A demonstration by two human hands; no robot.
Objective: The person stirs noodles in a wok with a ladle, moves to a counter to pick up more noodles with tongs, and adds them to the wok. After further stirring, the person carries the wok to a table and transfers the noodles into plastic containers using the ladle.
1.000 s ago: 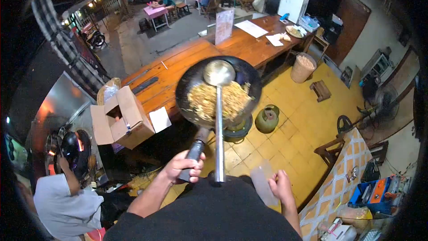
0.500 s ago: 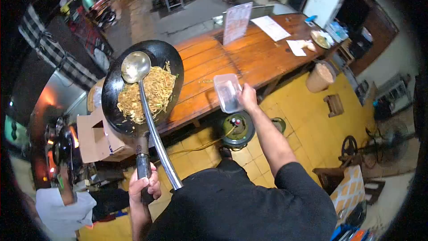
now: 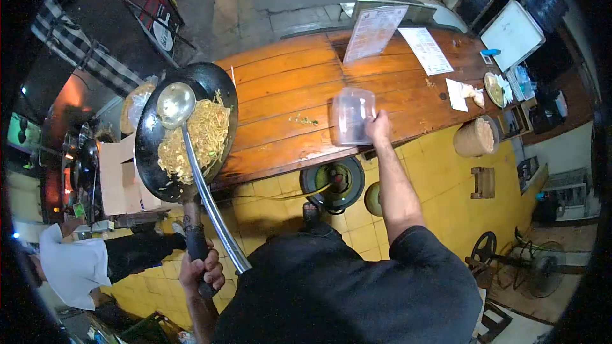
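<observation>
My left hand (image 3: 200, 271) grips the dark handle of a black wok (image 3: 151, 153) held up over the left end of a long wooden table (image 3: 287, 95). Fried noodles (image 3: 194, 143) fill the wok, and a long steel ladle (image 3: 176, 103) rests in it, its shaft running back toward my body. My right hand (image 3: 380, 129) reaches out over the table and holds a clear plastic container (image 3: 351, 115) just above the wood.
On the table stand an upright menu card (image 3: 374, 30), a paper sheet (image 3: 426, 50) and a plate (image 3: 493, 88) at the right end. A green gas cylinder (image 3: 334, 181) sits on the yellow tiles below. A cardboard box (image 3: 113, 175) and a crouching person (image 3: 76, 264) are at left.
My right hand has carried the clear container further out over the table. The wok with noodles stays raised at the left, and my view has shifted toward the table.
</observation>
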